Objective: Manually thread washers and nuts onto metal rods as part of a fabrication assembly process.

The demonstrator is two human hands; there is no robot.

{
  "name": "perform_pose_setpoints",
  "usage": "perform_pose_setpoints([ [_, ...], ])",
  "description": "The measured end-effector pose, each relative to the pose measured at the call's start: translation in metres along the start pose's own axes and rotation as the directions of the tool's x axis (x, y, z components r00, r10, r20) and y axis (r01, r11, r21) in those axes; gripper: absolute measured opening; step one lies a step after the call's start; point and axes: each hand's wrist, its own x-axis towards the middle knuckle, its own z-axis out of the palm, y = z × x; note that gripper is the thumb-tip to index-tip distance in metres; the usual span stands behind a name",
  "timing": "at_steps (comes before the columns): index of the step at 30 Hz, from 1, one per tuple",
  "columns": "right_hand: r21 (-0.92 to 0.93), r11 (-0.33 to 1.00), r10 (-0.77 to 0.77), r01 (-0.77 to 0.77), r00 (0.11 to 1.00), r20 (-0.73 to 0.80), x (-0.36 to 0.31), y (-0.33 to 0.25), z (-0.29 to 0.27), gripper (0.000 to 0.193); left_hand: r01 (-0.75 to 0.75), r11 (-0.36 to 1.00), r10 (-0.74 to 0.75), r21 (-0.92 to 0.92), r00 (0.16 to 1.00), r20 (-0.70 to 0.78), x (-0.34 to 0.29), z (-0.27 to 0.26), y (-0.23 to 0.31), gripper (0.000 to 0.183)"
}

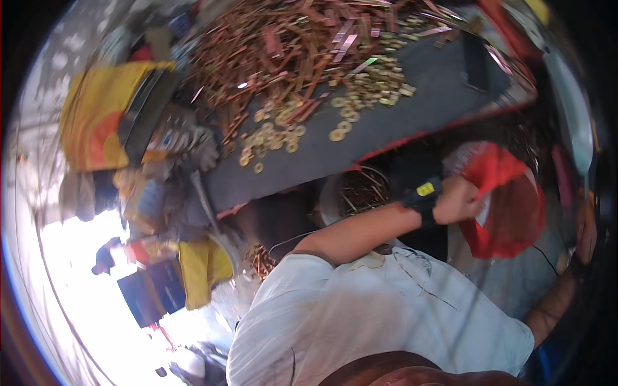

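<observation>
My left arm reaches across to the right, with a dark wristband [421, 195] bearing a yellow patch. My left hand [457, 201] is closed on the edge of a red and white plastic bag [508, 228], which hangs wide-mouthed beside the bench. What lies inside the bag cannot be made out. At the far right rim my right hand [584, 231] is raised, dim and distorted, a little apart from the bag; its fingers do not show clearly. Left of the bag, under the bench edge, a round bucket [329, 201] holds thin dark and reddish scraps.
Across the dark grey bench top [302, 164] spreads a heap of copper-coloured strips [283, 51], with brass rings [267, 138] and small brass pieces [380, 83] nearer me. A flat black object [475, 61] lies at the right. Yellow bags [96, 116] and a dark blue box [151, 293] stand left.
</observation>
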Motion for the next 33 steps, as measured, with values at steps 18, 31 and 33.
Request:
perform_pose_setpoints([
  [18, -0.848, 0.372, 0.088, -0.377, 0.924, -0.372, -0.002, 0.21, 0.222, 0.019, -0.23, 0.955, 0.072, 0.184, 0.788, 0.611, -0.019, 0.091, 0.04, 0.018],
  [31, -0.631, 0.603, 0.166, -0.488, 0.85, -0.499, 0.06, 0.275, 0.211, 0.02, -0.165, 0.97, 0.008, 0.178, 0.755, 0.656, 0.02, 0.124, 0.011, 0.015],
  [33, -0.607, 0.63, 0.158, -0.485, 0.845, -0.511, 0.072, 0.274, 0.212, 0.02, -0.159, 0.937, -0.069, 0.312, 0.789, 0.611, 0.043, 0.121, 0.017, 0.02],
])
